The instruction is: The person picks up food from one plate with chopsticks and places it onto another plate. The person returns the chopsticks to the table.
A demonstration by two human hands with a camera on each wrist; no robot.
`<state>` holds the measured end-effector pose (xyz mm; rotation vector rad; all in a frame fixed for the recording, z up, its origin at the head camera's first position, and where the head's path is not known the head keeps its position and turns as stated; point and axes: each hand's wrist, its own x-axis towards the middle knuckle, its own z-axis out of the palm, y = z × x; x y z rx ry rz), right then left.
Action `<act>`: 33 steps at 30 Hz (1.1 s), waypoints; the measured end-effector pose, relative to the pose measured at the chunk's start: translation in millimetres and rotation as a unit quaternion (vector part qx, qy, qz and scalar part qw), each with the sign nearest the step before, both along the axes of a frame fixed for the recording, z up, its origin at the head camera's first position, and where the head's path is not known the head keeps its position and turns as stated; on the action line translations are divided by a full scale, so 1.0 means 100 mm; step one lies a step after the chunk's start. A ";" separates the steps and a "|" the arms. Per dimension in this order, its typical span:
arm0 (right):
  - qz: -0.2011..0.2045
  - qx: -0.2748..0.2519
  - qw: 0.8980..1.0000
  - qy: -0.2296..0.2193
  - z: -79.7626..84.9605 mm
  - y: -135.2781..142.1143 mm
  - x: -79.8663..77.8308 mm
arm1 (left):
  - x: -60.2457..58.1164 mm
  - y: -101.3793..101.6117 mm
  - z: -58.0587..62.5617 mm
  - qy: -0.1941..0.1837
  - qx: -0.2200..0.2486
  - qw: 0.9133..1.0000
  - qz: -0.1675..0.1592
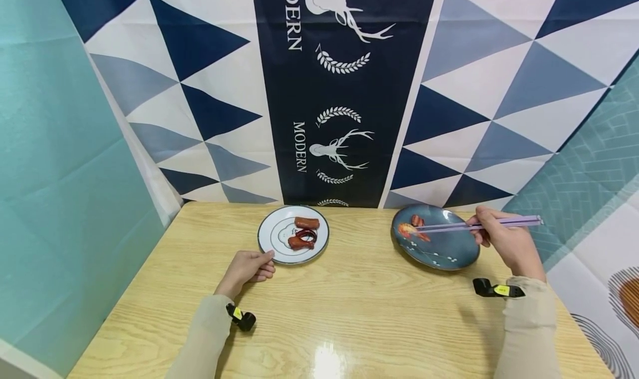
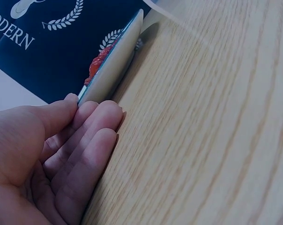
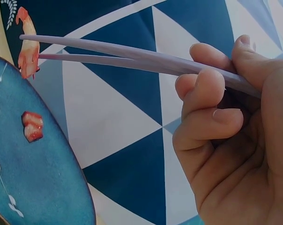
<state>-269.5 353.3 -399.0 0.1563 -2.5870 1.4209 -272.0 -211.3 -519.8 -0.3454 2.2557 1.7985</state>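
Observation:
My left hand (image 1: 248,267) pinches the near-left rim of a white plate (image 1: 273,229), thumb on top and fingers beneath. On that plate lie a brown sausage-like piece (image 1: 307,223) and a glazed drumstick (image 1: 301,242) with a dark red ring-shaped piece behind it. In the left wrist view the plate (image 2: 114,70) appears edge-on beside the thumb. My right hand (image 1: 510,244) grips lilac chopsticks (image 1: 514,221) over a blue plate (image 1: 449,252). Their tips hold an orange-and-white shrimp (image 3: 29,54), raised over the plate's edge in the right wrist view. A red-and-white meat piece (image 3: 33,126) rests on the blue plate.
Both plates stand toward the back of a light wooden table (image 1: 349,296). Behind it hangs a patterned cloth (image 1: 344,101) with triangles and deer heads. A teal panel (image 1: 65,173) borders the left side. Small black cameras sit on both wrists.

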 end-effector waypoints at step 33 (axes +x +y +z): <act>0.030 -0.007 0.999 0.014 -0.02 -0.11 -0.06 | 0.01 0.01 0.00 0.000 0.002 1.000 0.000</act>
